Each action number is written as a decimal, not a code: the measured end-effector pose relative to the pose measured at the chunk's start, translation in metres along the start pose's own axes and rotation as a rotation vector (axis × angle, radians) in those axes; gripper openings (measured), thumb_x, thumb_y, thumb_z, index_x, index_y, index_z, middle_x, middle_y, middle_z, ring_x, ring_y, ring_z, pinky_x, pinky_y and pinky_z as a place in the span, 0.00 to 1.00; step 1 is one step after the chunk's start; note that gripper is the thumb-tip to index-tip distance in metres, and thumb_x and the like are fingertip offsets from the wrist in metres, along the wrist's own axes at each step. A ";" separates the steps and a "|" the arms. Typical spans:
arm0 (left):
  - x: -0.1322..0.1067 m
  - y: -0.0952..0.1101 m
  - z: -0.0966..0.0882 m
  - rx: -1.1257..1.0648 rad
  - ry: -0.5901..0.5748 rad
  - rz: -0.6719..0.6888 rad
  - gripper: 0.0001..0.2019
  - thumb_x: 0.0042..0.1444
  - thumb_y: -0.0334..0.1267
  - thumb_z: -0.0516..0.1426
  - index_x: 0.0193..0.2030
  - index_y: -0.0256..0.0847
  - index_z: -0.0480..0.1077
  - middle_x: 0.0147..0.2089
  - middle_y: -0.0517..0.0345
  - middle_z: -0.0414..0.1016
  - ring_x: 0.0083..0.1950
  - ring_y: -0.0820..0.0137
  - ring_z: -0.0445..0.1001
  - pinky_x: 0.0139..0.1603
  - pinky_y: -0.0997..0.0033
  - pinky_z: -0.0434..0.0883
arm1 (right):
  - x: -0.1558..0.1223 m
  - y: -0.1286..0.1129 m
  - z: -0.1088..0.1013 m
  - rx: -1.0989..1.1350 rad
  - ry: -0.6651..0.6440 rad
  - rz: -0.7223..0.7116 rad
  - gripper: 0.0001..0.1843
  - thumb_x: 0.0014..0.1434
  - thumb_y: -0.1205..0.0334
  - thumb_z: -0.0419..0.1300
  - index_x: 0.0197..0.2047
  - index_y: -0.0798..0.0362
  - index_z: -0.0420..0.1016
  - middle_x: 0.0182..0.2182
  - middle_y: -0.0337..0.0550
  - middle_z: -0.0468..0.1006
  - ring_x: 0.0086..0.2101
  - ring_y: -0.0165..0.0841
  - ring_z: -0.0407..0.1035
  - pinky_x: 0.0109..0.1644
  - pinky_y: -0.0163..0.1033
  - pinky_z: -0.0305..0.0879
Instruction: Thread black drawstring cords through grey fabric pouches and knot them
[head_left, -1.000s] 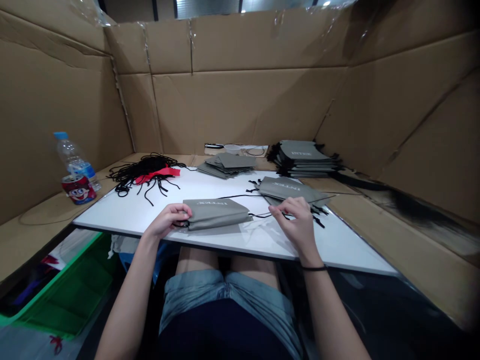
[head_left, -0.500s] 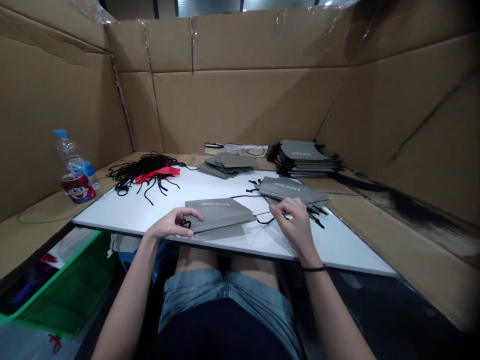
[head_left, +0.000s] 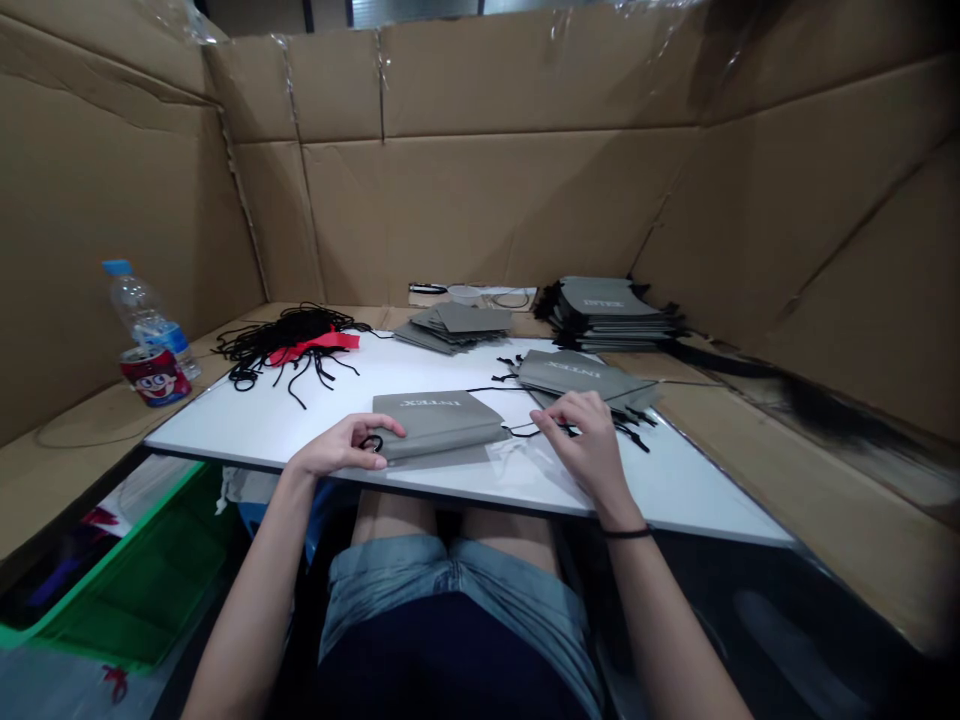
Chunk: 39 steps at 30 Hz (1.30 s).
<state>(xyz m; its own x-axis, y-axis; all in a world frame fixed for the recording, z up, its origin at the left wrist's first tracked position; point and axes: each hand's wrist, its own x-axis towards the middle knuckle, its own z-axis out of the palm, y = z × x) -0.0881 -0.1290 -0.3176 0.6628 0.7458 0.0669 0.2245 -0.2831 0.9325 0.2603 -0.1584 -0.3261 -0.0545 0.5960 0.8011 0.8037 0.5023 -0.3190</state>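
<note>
A grey drawstring pouch [head_left: 442, 425] with INTEX printed on it lies near the table's front edge. My left hand [head_left: 349, 445] is closed on its left end, the thumb below and fingers above, beside a small loop of black cord [head_left: 372, 441]. From the pouch's right corner a black drawstring [head_left: 523, 433] runs toward my right hand [head_left: 581, 435]. That hand is pinched, thumb against fingers, at the drawstring; its exact grip is partly hidden. Just behind it lie several similar pouches [head_left: 574, 372] with knotted black cord ends.
On the white table [head_left: 322, 425] sit a heap of black cords [head_left: 292, 330] with a red strip [head_left: 319, 346] and a pile of grey pouches [head_left: 457, 325]. A tall pouch stack [head_left: 611, 310] stands back right. A can [head_left: 155, 378] and bottle [head_left: 150, 315] stand left. Cardboard walls [head_left: 487, 210] enclose everything.
The pouch's upper edge has risen slightly and its front looks fuller. My right hand has shifted a little left and up. My left hand stays at the pouch's left end.
</note>
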 end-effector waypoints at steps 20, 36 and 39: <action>-0.001 0.004 0.001 -0.015 -0.001 0.017 0.24 0.44 0.45 0.64 0.46 0.34 0.69 0.22 0.69 0.47 0.24 0.78 0.46 0.25 0.73 0.43 | 0.001 -0.001 -0.004 -0.030 0.145 -0.039 0.18 0.59 0.52 0.58 0.21 0.49 0.65 0.21 0.38 0.67 0.30 0.35 0.58 0.41 0.43 0.54; -0.002 0.001 0.002 0.024 0.037 0.000 0.23 0.45 0.44 0.64 0.46 0.35 0.68 0.23 0.68 0.50 0.24 0.78 0.48 0.25 0.74 0.44 | -0.002 -0.004 -0.001 -0.058 0.004 -0.049 0.17 0.61 0.52 0.57 0.23 0.50 0.66 0.23 0.38 0.67 0.31 0.34 0.58 0.40 0.43 0.51; -0.003 -0.001 0.001 0.004 0.037 0.021 0.23 0.45 0.44 0.64 0.47 0.34 0.68 0.24 0.68 0.50 0.24 0.78 0.47 0.25 0.74 0.44 | -0.002 -0.001 -0.004 -0.059 0.055 -0.019 0.18 0.60 0.51 0.58 0.22 0.50 0.66 0.22 0.38 0.67 0.30 0.34 0.58 0.40 0.42 0.51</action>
<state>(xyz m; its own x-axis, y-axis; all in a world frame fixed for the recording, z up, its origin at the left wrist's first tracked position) -0.0891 -0.1316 -0.3187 0.6403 0.7617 0.0995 0.2139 -0.3011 0.9293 0.2619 -0.1630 -0.3253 -0.0386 0.5509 0.8337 0.8366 0.4740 -0.2745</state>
